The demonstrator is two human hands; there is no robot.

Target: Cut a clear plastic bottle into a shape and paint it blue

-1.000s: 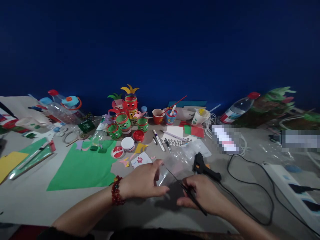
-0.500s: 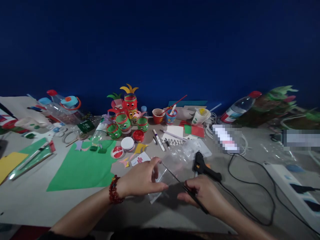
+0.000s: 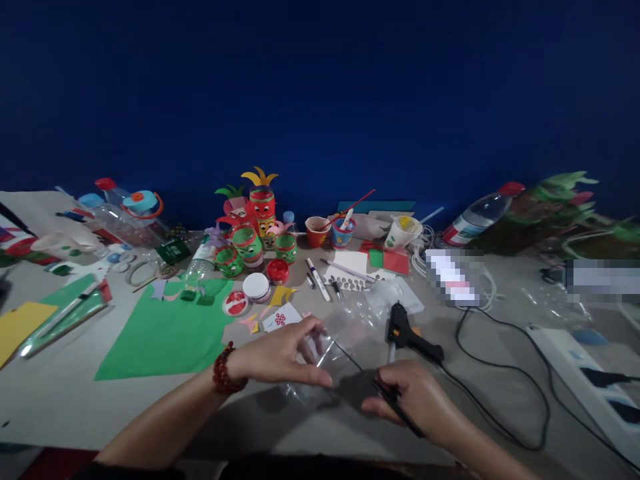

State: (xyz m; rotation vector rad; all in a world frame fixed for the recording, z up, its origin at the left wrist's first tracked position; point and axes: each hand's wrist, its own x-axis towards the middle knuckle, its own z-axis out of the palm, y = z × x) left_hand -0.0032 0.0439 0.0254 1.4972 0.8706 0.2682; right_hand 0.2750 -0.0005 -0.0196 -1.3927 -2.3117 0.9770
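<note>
Fingers and thumb of my left hand [image 3: 285, 353] curve around a clear plastic piece [image 3: 327, 352], partly hidden behind the fingers. In my right hand [image 3: 423, 393] is a thin-bladed black knife [image 3: 407, 415], its dark handle closed inside the fingers. The long blade points up and left across the clear plastic, its tip close to my left fingertips; I cannot tell whether it touches. More crumpled clear plastic [image 3: 367, 310] lies just beyond. A black glue gun [image 3: 413, 337] rests on the table near my right hand.
Green paper [image 3: 165, 340] covers part of the table at left. Pineapple-like paper figures [image 3: 263, 207], a white-lidded jar [image 3: 257, 287] and paper cups [image 3: 317, 232] stand behind my hands. A black cable [image 3: 500, 363] and a white power strip [image 3: 575, 373] lie at right.
My right hand and the knife have shifted slightly right and down, the blade tip drawing back from the left fingers. My left hand has moved a little left, and the clear plastic has turned.
</note>
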